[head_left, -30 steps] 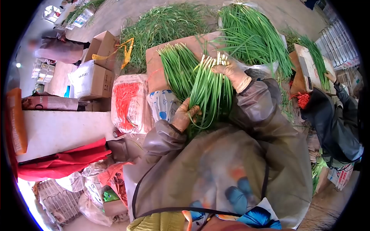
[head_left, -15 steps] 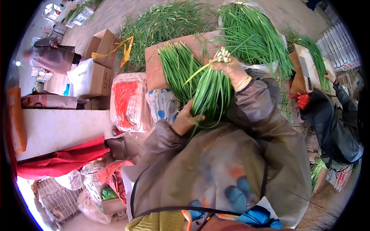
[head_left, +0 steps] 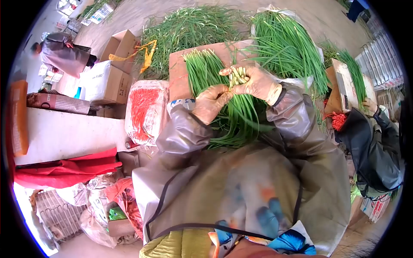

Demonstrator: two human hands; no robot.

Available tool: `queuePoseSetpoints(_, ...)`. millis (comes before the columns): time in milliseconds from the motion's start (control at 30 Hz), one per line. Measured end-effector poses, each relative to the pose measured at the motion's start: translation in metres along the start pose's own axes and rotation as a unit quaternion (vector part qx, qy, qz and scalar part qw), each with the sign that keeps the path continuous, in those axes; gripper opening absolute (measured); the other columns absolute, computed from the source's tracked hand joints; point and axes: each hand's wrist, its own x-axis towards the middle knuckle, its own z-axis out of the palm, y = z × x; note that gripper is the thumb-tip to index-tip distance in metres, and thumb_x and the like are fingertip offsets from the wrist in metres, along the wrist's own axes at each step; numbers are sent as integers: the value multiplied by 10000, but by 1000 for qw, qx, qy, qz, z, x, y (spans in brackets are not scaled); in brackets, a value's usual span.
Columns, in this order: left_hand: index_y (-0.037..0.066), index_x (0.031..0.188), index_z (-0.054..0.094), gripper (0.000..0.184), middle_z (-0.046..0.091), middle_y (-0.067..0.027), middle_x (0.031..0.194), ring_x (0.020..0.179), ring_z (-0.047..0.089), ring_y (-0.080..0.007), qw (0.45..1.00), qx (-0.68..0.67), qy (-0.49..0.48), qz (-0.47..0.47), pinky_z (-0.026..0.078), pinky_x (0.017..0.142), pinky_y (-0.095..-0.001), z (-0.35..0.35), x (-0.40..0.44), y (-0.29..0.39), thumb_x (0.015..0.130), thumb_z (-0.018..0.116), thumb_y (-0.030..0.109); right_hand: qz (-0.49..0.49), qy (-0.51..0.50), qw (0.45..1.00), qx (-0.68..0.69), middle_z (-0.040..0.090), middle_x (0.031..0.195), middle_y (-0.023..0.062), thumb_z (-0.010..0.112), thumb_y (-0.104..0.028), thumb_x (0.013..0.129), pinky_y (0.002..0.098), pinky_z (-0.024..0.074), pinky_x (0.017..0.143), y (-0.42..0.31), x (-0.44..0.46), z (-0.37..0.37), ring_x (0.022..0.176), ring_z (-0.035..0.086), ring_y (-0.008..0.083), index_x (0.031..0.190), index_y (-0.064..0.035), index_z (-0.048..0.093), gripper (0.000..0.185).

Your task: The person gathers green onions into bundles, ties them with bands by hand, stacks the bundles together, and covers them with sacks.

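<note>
My right hand (head_left: 258,84), in a pale thin glove, grips a bunch of garlic chives (head_left: 241,112) close to its white stem ends. The stems point up and away, and the long green leaves hang towards my lap. My left hand (head_left: 212,101), gloved too, is closed in a pinch against the bunch, right beside my right thumb; what lies between its fingertips is mostly hidden. Beyond my hands, more cut chives (head_left: 204,69) lie on a brown board (head_left: 178,74).
A larger heap of chives (head_left: 288,45) rests on plastic sheeting at the right. Loose green leaves (head_left: 185,28) cover the floor beyond the board. Red ties (head_left: 143,106) lie on a wrapped bundle to the left, near cardboard boxes (head_left: 118,84). One person (head_left: 370,142) works at right, another (head_left: 64,53) far left.
My left hand has moved up from the leaves to the stem end, meeting my right hand. The bunch has come slightly lower, its leaves hanging more loosely.
</note>
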Motion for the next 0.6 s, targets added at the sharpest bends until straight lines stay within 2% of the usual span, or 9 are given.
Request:
queuePoseSetpoints(100, 62, 923, 606, 146, 603, -11, 755, 663, 553, -125, 995, -9, 64, 80, 452, 603, -258, 8, 4, -4, 822, 625, 166, 30, 14, 999, 23, 572, 1064, 1, 688, 4, 704, 246, 423, 864, -2, -10, -14, 948, 533, 96, 1154, -41, 536, 477)
queuePoseSetpoints(133, 51, 905, 588, 92, 580, 20, 827, 658, 481, -51, 991, -132, 4, 12, 408, 596, -185, 2, 2, 12, 861, 571, 131, 51, 6, 999, -14, 587, 1016, -18, 703, -3, 697, 233, 427, 837, -6, -16, -20, 903, 526, 74, 1160, -37, 538, 492)
queuePoseSetpoints(200, 65, 901, 588, 96, 582, 27, 831, 632, 457, -46, 977, -210, -32, -19, 396, 591, -177, -1, 3, 14, 873, 550, 149, 85, -6, 996, -26, 587, 1014, -19, 705, -12, 700, 231, 427, 830, -4, -23, -24, 901, 523, 71, 1161, -41, 540, 490)
queuePoseSetpoints(233, 49, 882, 574, 96, 523, 34, 739, 597, 463, -52, 976, -216, -33, -9, 415, 566, -185, -2, 4, 16, 872, 554, 143, 87, -5, 996, -26, 587, 1014, -19, 705, -12, 700, 231, 427, 830, -3, -25, -25, 901, 523, 71, 1161, -41, 540, 490)
queuePoseSetpoints(333, 42, 878, 572, 124, 518, 33, 729, 597, 460, -49, 971, -235, -46, -6, 399, 562, -174, -1, -1, 21, 877, 549, 164, 77, 10, 997, -28, 586, 1023, -12, 705, -21, 702, 224, 430, 816, 1, -27, -25, 904, 528, 78, 1134, -42, 557, 458)
queuePoseSetpoints(400, 57, 890, 582, 108, 568, 25, 767, 602, 472, -51, 970, -240, -49, -14, 394, 560, -176, -6, -4, 13, 867, 561, 160, 43, 13, 999, -27, 585, 1030, -9, 693, -36, 715, 225, 434, 811, 6, -28, -34, 905, 531, 83, 1111, -41, 569, 415)
queuePoseSetpoints(433, 62, 898, 588, 106, 589, 18, 788, 610, 481, -52, 952, -302, -37, -25, 394, 562, -179, -8, -6, 12, 861, 567, 159, 81, 27, 996, -5, 588, 1027, -8, 678, -34, 721, 233, 439, 811, -2, -31, -38, 905, 534, 87, 1083, -38, 583, 375)
queuePoseSetpoints(467, 68, 905, 593, 105, 610, 11, 810, 618, 491, -53, 931, -363, -25, -35, 394, 564, -182, -11, -8, 11, 855, 574, 158, 61, 34, 997, 11, 600, 1016, -2, 667, -15, 716, 239, 444, 808, 4, -32, -46, 904, 544, 95, 1071, -36, 588, 364)
queuePoseSetpoints(600, 60, 906, 606, 148, 624, 1, 809, 622, 504, -58, 934, -354, 0, -46, 390, 568, -185, -13, -7, 6, 871, 547, 192, 75, 52, 995, 36, 625, 970, 35, 662, -2, 719, 248, 459, 791, 1, -37, -46, 888, 571, 116, 1012, -21, 604, 300)
